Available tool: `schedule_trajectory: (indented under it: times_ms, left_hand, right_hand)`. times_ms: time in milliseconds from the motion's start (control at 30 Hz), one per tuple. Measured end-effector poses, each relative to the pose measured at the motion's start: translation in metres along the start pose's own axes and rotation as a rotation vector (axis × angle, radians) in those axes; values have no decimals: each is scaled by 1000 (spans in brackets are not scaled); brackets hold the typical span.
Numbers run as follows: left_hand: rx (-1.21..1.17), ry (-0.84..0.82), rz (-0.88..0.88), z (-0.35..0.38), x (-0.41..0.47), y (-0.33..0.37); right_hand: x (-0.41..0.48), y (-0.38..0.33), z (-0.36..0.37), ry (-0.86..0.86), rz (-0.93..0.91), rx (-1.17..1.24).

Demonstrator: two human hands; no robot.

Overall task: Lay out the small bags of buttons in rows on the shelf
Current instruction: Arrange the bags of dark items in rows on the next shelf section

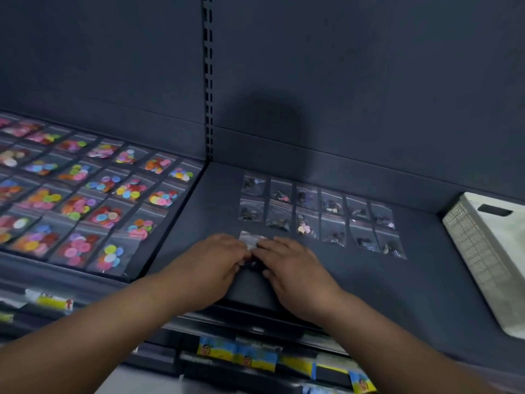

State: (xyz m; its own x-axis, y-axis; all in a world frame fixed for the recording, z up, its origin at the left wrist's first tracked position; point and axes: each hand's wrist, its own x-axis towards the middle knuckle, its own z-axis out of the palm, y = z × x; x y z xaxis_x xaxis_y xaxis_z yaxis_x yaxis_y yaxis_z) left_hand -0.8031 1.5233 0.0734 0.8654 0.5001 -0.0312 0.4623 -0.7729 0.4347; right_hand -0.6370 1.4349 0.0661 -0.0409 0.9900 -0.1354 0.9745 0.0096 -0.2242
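On the dark shelf (426, 280), two rows of small clear bags of dark buttons (318, 213) lie side by side, from the middle toward the right. In front of the left end of those rows lies one more small clear bag (250, 239). My left hand (216, 260) and my right hand (289, 265) meet over its near end, fingers curled onto it, palms down. The fingers hide most of the bag, and only its far end shows. Whether more bags lie under the hands is hidden.
The neighbouring shelf on the left holds several rows of bags of bright coloured buttons (85, 200). A white perforated basket (488, 257) stands at the right end of the shelf. A slotted upright (208, 81) divides the back wall. Packaged goods (255, 356) hang below the shelf's front edge.
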Motion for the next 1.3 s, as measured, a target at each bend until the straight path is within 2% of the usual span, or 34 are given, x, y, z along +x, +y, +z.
schedule_trajectory:
  times_ms: [233, 533, 867, 1133, 1300]
  left_hand:
    - [99, -31, 31, -4, -2, -18]
    - [92, -15, 40, -3, 6, -28]
    - [32, -11, 21, -7, 5, -24]
    - [69, 90, 14, -25, 21, 2]
    - [153, 103, 104, -33, 47, 41]
  right_hand:
    - [19, -5, 2, -41, 3, -50]
    - [19, -3, 7, 66, -13, 22]
    - [17, -3, 5, 75, -23, 30]
    - [-1, 9, -19, 192, 57, -25]
    - [-35, 36, -46, 300, 160, -74]
